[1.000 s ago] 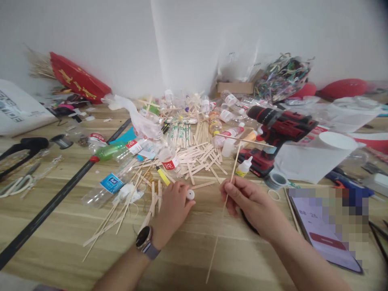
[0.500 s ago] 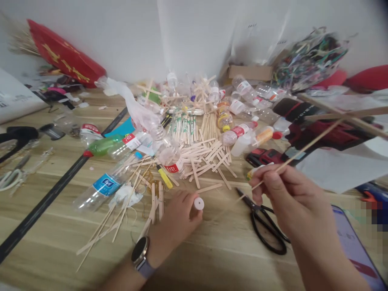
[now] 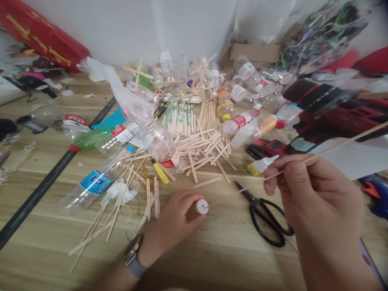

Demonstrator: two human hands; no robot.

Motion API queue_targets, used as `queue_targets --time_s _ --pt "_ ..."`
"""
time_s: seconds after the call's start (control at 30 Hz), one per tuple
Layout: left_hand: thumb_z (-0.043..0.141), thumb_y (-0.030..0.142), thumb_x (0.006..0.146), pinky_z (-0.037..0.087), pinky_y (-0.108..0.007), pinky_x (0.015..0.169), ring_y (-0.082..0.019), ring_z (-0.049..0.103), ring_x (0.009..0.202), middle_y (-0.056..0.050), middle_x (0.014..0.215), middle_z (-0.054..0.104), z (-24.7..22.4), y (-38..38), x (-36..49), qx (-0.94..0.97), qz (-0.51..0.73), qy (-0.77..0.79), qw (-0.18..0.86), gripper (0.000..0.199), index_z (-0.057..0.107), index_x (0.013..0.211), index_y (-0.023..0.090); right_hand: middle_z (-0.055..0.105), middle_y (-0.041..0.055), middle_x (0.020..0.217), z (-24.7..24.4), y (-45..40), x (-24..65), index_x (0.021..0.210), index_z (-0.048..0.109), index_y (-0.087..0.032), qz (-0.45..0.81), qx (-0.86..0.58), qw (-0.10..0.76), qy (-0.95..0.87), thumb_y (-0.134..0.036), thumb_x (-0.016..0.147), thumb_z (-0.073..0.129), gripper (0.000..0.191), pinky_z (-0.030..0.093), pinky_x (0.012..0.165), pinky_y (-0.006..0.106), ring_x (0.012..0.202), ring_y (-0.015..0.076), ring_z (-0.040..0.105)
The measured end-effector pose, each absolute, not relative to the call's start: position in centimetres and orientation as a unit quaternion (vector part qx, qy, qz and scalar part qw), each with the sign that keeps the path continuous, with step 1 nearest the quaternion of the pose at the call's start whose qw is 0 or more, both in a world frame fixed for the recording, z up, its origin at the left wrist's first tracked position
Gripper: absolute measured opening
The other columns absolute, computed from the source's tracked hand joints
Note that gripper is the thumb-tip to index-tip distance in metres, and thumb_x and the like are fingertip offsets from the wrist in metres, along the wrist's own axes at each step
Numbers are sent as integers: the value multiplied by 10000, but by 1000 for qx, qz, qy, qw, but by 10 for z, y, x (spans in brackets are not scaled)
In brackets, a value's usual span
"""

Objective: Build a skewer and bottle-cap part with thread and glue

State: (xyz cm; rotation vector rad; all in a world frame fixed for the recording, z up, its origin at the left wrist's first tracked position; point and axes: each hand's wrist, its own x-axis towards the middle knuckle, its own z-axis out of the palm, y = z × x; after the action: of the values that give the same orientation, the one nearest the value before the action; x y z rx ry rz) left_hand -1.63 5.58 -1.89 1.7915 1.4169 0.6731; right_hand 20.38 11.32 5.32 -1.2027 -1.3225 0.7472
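Between the thumb and fingers of my left hand (image 3: 178,214) is a small white bottle cap (image 3: 201,206), with a dark hole in its face. My right hand (image 3: 315,198) pinches a long thin wooden stick (image 3: 342,150). The stick slants down to the left, and its blurred far end reaches the cap's face; whether it is inside the hole I cannot tell. Black-handled scissors (image 3: 266,220) lie on the table between my hands, nearer the right one. A small glue bottle (image 3: 257,166) is just beyond my right fingers.
Flat wooden sticks (image 3: 209,151) lie piled on the wooden table (image 3: 224,258), with plastic bottles (image 3: 163,151) around them. A black rod (image 3: 42,194) crosses the left side. At the right are a red and black power tool (image 3: 333,109) and its battery (image 3: 266,148).
My right hand has moved slightly right, and the stick's far end now meets the cap. The cap has turned a little to the right. The whole view has shifted slightly.
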Motion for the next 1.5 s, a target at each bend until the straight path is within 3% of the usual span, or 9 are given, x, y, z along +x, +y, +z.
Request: queue_targets --time_s 0.2,0.47,0.7,0.83,0.93,1.17,1.3,1.4,1.5 --pt "653 223 846 438 -387 996 -241 579 1111 -89 1127 668 -16 54 -16 713 249 535 377 278 643 1120 176 638 -7 765 53 116 205 837 668 -212 355 -477 585 -551 -316 939 604 160 432 529 244 526 83 548" --pt "678 222 831 438 -374 984 -232 588 1088 -77 1098 678 -9 51 -14 712 234 534 391 285 657 1109 160 646 -18 760 52 115 207 838 673 -219 351 -460 589 -564 -360 921 630 169 447 514 219 519 72 559" --pt "671 239 830 462 -341 901 -205 616 999 -50 1074 687 -5 52 -17 681 260 531 432 285 658 1107 178 636 -17 752 52 116 209 844 667 -216 348 -459 594 -562 -348 934 616 167 443 522 220 521 72 550" --pt "658 238 834 437 -361 946 -220 607 1048 -67 1113 688 1 50 -14 685 256 536 423 296 656 1122 168 642 -17 708 53 113 206 822 648 -220 349 -470 551 -595 -375 944 585 207 446 516 228 514 91 553" --pt "654 232 832 427 -369 960 -230 607 1069 -73 1146 691 7 47 -11 666 251 552 435 310 653 1137 172 629 -2 633 51 110 196 787 652 -207 346 -478 462 -662 -398 936 566 257 440 502 237 522 118 560" --pt "652 441 848 462 -246 655 -142 582 780 -26 926 654 4 48 -5 448 355 485 662 389 630 1144 190 689 64 844 31 109 170 795 689 -191 418 -418 246 -768 -333 916 519 252 465 621 267 747 167 635" --pt "706 483 784 347 -186 495 -67 413 578 32 772 532 3 48 1 337 384 495 703 498 609 1156 166 720 74 897 20 114 168 850 701 -189 465 -435 284 -717 -399 927 485 311 489 719 295 809 183 652" --pt "734 513 739 285 -178 449 -66 358 564 44 727 489 5 44 5 303 379 499 718 564 611 1152 150 721 63 820 12 118 167 936 717 -184 515 -473 351 -623 -492 900 496 381 503 703 304 730 178 634" --pt "742 539 719 253 -182 438 -65 326 538 58 656 457 7 43 8 286 370 491 735 576 622 1116 139 725 62 795 7 117 162 895 738 -177 545 -500 379 -557 -530 861 527 413 503 691 303 712 179 625"
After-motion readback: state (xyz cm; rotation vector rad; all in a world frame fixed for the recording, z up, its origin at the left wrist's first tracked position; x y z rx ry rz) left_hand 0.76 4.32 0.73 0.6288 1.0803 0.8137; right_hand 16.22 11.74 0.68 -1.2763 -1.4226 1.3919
